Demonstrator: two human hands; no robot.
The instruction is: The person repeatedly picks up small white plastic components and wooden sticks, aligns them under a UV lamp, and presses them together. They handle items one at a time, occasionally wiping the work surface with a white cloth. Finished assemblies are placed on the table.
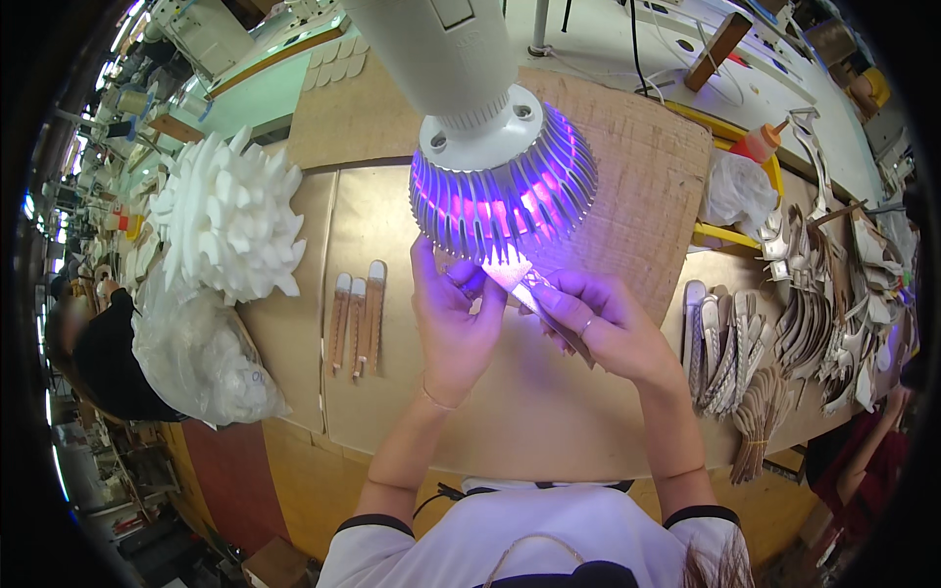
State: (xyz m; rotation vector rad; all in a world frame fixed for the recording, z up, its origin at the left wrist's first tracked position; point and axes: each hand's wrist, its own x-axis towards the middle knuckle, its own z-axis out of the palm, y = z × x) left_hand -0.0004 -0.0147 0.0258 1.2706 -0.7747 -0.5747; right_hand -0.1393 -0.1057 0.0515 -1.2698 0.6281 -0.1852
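Flat silvery strap piece with a woven-look surface [530, 282]: is slanting between the two hands above the board, its upper end sitting just below the lamp and catching violet light.
Ribbed metal lamp head, violet-glowing, on a white plastic housing [500, 201]: is hanging over the work; whether it is touching the strap piece, cannot tell.
Right hand, bare, ringed [610, 331]: is gripping the strap piece, thumb on top, fingers curling beneath.
Left hand, bare [456, 321]: is curving half-closed by the upper end, thumb close to it; whether it is pinching, cannot tell.
Care at the lit end: good work is probably depending on facing the surface squarely to the light, steadying from the edges, and keeping fingertips clear of hot ribs.
Slim brown strips with pale rounded tips [359, 318]: are lying side by side, left of the hands.
Smooth gold-tan board [470, 421]: is spreading beneath everything listed.
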